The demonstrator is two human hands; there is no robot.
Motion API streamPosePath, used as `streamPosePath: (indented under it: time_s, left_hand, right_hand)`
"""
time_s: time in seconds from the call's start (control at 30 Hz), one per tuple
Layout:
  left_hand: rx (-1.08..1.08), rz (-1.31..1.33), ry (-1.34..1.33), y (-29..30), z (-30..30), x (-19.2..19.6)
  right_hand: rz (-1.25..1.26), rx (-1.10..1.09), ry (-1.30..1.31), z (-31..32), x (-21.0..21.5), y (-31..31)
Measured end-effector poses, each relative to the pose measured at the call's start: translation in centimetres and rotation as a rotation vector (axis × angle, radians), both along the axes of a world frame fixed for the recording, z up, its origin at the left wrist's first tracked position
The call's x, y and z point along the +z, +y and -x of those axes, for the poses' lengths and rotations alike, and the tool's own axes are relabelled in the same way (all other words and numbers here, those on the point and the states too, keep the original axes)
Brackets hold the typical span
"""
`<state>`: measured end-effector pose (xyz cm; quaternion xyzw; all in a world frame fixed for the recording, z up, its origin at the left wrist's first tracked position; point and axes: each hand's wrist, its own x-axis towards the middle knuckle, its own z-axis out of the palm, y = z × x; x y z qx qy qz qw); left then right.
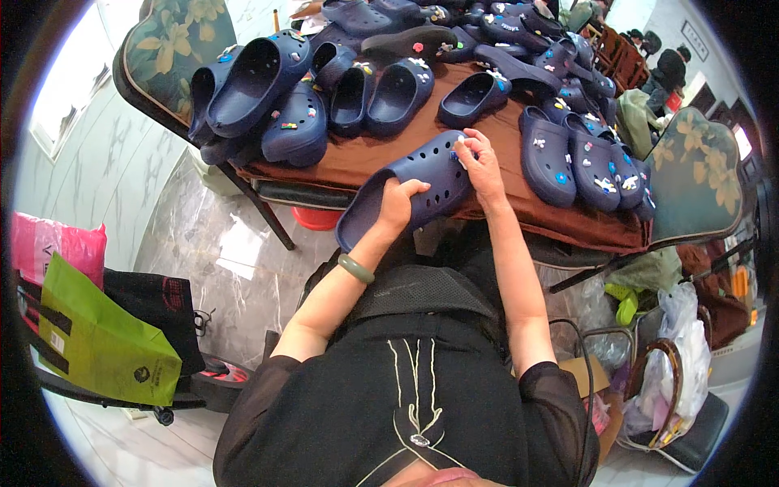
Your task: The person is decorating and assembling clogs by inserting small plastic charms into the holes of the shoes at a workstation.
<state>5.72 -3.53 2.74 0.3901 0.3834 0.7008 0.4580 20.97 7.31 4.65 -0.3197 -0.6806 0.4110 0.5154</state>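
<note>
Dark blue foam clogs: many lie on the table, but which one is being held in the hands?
The dark blue perforated foam clog at the table's near edge. The left hand grips its side and the right hand touches its toe; all others lie untouched.

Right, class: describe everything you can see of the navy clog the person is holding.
The navy foam-like clog with round holes is held tilted over the front edge of the brown-covered table, heel end low at the left. The left hand grips its side near the heel opening; the right hand pinches a small white piece at its toe. No other charms show on it.
</note>
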Motion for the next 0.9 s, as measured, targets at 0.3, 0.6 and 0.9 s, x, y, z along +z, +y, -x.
streamPosePath:
  time_s: [0.3,0.6,0.9]
  left_hand:
    - [0.029,-0.028,-0.095,-1.2,-1.2,-1.0]
    - [0.012,-0.029,-0.113,-1.0,-1.2,-0.8]
    - [0.035,-0.020,-0.101,-1.6,-1.3,-0.1]
  right_hand:
    - [0.024,-0.079,-0.091,1.6,-0.5,-0.7]
    - [0.143,-0.096,-0.056,2.6,-1.0,0.4]
    - [-0.305,-0.359,-0.048,2.8,-0.2,-2.1]
